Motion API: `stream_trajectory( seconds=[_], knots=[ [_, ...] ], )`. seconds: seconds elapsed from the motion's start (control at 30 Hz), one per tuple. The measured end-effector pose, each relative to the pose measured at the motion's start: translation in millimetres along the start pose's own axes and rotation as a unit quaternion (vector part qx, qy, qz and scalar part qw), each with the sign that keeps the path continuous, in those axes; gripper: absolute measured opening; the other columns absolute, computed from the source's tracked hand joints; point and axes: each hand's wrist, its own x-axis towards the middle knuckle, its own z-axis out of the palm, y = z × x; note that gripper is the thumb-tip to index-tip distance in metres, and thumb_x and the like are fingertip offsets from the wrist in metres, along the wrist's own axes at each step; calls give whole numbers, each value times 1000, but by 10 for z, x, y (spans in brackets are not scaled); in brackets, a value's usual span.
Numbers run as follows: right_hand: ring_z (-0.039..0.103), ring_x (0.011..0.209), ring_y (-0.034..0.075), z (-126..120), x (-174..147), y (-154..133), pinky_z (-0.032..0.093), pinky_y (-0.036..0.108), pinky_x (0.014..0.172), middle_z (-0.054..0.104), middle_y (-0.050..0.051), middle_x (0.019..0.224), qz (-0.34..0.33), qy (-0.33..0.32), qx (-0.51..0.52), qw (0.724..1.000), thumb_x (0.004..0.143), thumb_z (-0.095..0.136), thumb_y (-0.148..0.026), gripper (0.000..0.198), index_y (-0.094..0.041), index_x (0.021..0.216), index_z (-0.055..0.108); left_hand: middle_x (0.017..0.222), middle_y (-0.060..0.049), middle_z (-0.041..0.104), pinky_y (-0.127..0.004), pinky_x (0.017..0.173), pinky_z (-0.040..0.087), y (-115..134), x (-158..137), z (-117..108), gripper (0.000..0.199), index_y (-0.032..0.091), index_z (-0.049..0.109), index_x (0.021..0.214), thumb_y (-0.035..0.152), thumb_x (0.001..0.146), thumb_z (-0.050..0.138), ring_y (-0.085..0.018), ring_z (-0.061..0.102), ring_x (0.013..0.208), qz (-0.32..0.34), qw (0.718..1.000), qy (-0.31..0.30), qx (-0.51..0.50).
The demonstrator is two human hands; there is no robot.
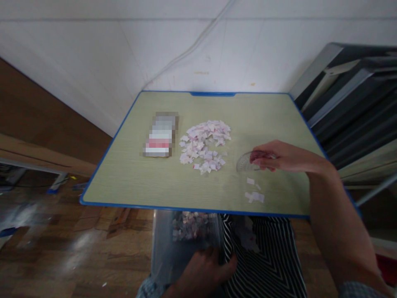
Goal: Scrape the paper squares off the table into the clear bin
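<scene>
The table (124,178) has a pale green top and a blue rim. On it, the paper scraps (201,142) are whitish with pink tints, and the pixelated item (161,134) is grey and white with a pinkish-red band. Below the table's near edge, the fabric (273,256) is striped black and white; behind the table, the wall (93,49) is whitish.

A white panelled wall (93,45) with a thin horizontal seam rises behind the far edge of the pale green, blue-rimmed rectangular desk (124,178), and a slim white cable (189,50) runs down it to the desk's far left corner. Beyond the left edge stands a large brown flat-sided piece of furniture (46,107); past the right edge lean dark grey flat panels (356,93). Light gleams softly on the brown wood-plank floor (62,256) below the near left corner.
</scene>
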Motion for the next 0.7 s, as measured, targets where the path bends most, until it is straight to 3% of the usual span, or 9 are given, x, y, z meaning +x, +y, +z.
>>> stream_trajectory(
  seconds=[0.17,0.3,0.43,0.7],
  knots=[
    [44,38,6,26,73,22,34,19,37,52,-5,48,16,-6,37,999,81,51,-31,28,-13,102,59,100,-10,63,-35,62,57,13,-4,32,55,21,21,140,13,95,51,-24,65,83,-3,1000,15,-9],
    [45,39,6,52,146,44,30,17,35,52,-5,50,26,-2,58,998,79,55,-28,27,-12,101,60,103,-12,63,-35,62,57,9,-7,48,54,21,21,140,14,95,51,-25,65,86,-3,1000,18,-8],
    [38,35,4,149,242,-14,27,16,33,50,-7,47,39,-47,111,992,80,56,-29,25,-11,97,59,100,-11,64,-34,61,57,6,-1,37,52,20,23,139,13,95,51,-25,65,84,-1,1000,15,-2],
    [38,35,3,314,305,-128,28,16,35,55,-6,49,-26,-116,182,976,82,56,-33,22,-13,92,55,94,-9,64,-30,57,54,3,17,154,57,20,26,137,15,91,58,-23,65,76,-3,998,68,9]
  ],
)
